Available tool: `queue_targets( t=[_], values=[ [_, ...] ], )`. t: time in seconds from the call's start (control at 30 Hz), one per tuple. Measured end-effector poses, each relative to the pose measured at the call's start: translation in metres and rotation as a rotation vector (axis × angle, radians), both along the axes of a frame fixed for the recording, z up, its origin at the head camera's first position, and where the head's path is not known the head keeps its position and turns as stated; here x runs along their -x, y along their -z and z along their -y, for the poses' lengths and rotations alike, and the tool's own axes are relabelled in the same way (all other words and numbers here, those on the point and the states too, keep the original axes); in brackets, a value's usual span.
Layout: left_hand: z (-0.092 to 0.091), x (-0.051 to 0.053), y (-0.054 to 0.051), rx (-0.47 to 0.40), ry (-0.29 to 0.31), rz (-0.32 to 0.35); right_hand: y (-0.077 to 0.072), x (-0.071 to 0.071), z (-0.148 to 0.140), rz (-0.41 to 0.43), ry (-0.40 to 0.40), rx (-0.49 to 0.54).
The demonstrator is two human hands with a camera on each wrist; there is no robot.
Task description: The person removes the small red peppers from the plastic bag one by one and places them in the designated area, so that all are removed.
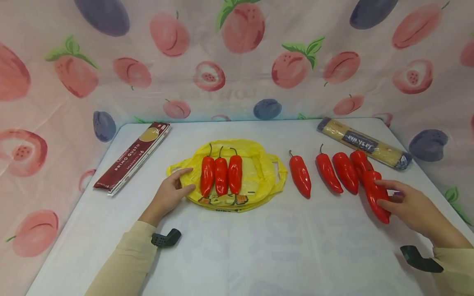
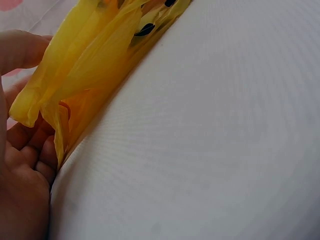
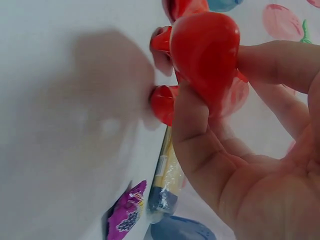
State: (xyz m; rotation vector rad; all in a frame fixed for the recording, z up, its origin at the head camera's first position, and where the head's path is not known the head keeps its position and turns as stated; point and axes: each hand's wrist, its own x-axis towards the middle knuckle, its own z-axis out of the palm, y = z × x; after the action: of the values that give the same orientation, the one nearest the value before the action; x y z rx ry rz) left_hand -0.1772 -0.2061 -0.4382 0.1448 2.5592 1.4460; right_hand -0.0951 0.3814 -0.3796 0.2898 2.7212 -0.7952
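My right hand (image 1: 414, 205) pinches a red pepper (image 1: 375, 197) between thumb and fingers at the right of the table; the right wrist view shows this pepper (image 3: 205, 55) close up, above the surface. My left hand (image 1: 170, 195) rests at the left edge of a yellow plastic bag (image 1: 259, 164), with thumb and fingers apart. In the left wrist view the bag's handle (image 2: 30, 102) lies between them. On the bag are three red peppers (image 1: 221, 176) side by side, stems away from me. More red peppers (image 1: 300, 176) lie in a row between the bag and my right hand.
A dark red spaghetti packet (image 1: 135, 158) lies at the back left of the white table (image 1: 237, 250). At the back right is a clear pasta packet (image 1: 364, 144). A small purple wrapper (image 3: 127, 212) lies near my right hand. Fruit-patterned cloth (image 1: 237, 94) hangs behind.
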Motion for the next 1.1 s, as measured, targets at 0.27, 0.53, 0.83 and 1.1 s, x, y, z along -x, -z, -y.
queue_targets(
  t=[0.27,0.53,0.83,1.1],
  values=[
    [0.000,-0.001,-0.004,0.005,-0.004,0.010,0.007,0.000,-0.002,0.046,-0.036,0.026],
    [0.000,0.000,-0.002,0.002,-0.010,0.013,0.013,0.001,-0.007,0.083,-0.061,0.037],
    [0.000,-0.001,-0.003,0.010,-0.007,0.008,0.014,0.003,-0.006,0.096,-0.067,0.007],
    [0.000,0.000,0.000,0.011,-0.006,0.004,0.016,0.005,-0.006,0.084,-0.058,0.016]
  ],
)
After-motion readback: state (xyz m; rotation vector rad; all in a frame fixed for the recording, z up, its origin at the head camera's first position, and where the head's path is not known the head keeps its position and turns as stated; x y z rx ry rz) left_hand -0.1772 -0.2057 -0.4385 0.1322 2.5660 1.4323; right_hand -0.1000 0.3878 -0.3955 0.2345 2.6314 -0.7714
